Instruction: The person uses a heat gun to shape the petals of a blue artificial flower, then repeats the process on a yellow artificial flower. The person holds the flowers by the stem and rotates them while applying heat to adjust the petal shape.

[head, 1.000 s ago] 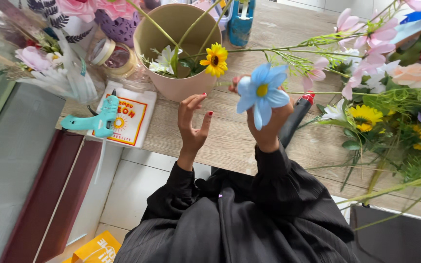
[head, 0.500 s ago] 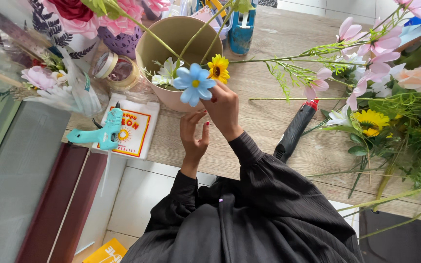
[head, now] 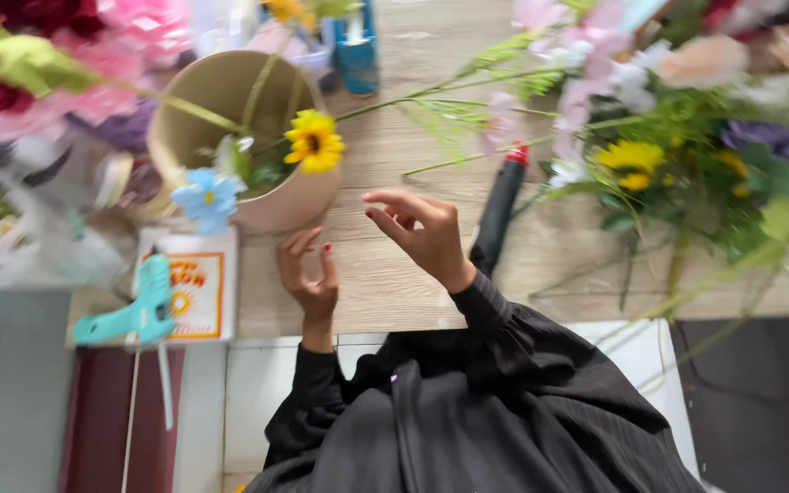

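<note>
My left hand [head: 308, 274] hovers over the wooden table's front edge with its fingers apart and nothing in it. My right hand [head: 417, 233] is raised beside it, fingers loosely curled and also empty. Just beyond both hands stands a round beige pot [head: 276, 210]. A blue artificial flower [head: 207, 196] sits at the pot's left rim and a yellow sunflower [head: 314, 140] at its right rim. Green stems lean out of the pot. Neither hand touches the pot or the flowers.
A teal glue gun [head: 139, 310] lies on a white and orange card [head: 198, 283] at the left. A black tool with a red tip [head: 499, 210] lies right of my right hand. A heap of artificial flowers [head: 687, 119] fills the right side, and a blue bottle [head: 358, 46] stands behind the pot.
My right hand carried the blue flower left to the pot and let go of it. Both hands have drawn back towards me, empty.
</note>
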